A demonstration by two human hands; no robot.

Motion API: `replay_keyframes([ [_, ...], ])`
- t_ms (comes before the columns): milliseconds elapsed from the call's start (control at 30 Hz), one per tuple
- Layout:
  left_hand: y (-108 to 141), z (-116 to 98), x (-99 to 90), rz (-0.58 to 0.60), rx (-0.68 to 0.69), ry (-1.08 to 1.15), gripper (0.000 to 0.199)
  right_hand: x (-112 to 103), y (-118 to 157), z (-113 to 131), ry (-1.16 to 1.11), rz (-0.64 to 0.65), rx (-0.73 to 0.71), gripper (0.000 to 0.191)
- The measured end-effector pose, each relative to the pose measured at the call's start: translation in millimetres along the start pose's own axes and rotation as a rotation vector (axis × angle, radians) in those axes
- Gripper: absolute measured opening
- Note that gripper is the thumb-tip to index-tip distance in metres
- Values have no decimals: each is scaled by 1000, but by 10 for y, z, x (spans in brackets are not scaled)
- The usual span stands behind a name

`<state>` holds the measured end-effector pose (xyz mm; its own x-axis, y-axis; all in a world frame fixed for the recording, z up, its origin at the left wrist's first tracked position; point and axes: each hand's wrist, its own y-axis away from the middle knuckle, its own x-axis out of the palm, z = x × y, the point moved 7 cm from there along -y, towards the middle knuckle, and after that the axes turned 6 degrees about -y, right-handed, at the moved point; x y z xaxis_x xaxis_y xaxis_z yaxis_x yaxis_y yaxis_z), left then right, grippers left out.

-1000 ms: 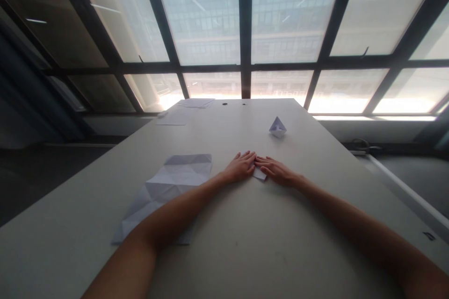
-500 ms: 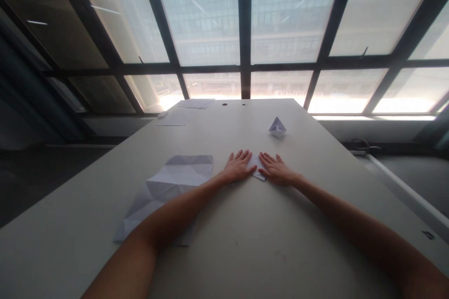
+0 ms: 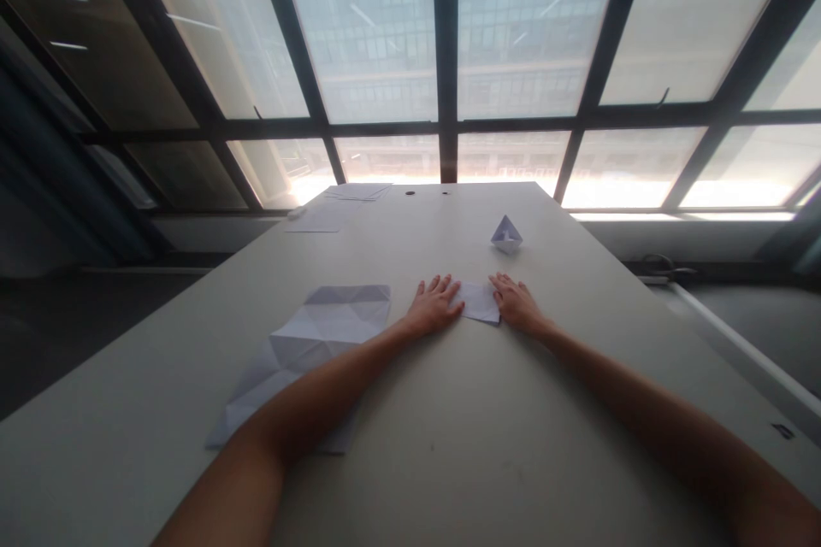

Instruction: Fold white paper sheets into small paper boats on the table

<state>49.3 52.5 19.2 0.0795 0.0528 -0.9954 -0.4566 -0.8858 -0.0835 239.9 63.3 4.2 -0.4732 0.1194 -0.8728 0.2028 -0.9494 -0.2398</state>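
Observation:
A small folded piece of white paper (image 3: 479,302) lies on the white table (image 3: 442,410) between my hands. My left hand (image 3: 434,305) rests flat on its left side, fingers spread and thumb over the edge. At the paper's right edge is my right hand (image 3: 516,304), its fingers stretched forward and touching the sheet. Whether a layer sits beneath those fingers is hidden. Beyond my right hand stands a folded paper boat (image 3: 506,236). A larger creased sheet (image 3: 308,342) lies to the left, partly covered by my left forearm.
Several flat white sheets (image 3: 327,214) lie at the far left of the table. Two small dark holes are near its far edge. Large windows (image 3: 385,26) rise behind the table, and a dark curtain (image 3: 57,154) hangs at the left.
My right hand has slid to the right, away from my left hand. More of the small folded paper shows between them, and its near right corner now lies farther right. My left hand has barely moved.

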Motion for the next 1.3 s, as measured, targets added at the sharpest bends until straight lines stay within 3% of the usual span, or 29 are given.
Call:
replay_keyframes([
  [133, -2, -8, 3, -5, 21, 1, 59, -49, 25, 114, -48, -29, -121, 45],
  [333, -2, -17, 3, 12, 22, -15, 60, 25, 164, 422, -39, 207, -409, 53],
  [467, 2, -21, 0, 7, 23, -16, 60, 63, 187, 436, 8, 278, -359, 66],
  [633, 7, -18, 0, -12, 8, -19, 59, 129, 131, 332, 38, 272, -183, 73],
  [800, -21, 62, 23, -50, -96, -18, 61, 168, 97, 264, 28, 274, -106, 74],
  [1100, -53, 111, 66, -55, -126, -7, 62, 77, 144, 332, 16, 241, -181, 66],
  [1300, -34, 5, 49, 6, 80, 3, 58, 19, 197, 448, -13, 256, -321, 63],
])
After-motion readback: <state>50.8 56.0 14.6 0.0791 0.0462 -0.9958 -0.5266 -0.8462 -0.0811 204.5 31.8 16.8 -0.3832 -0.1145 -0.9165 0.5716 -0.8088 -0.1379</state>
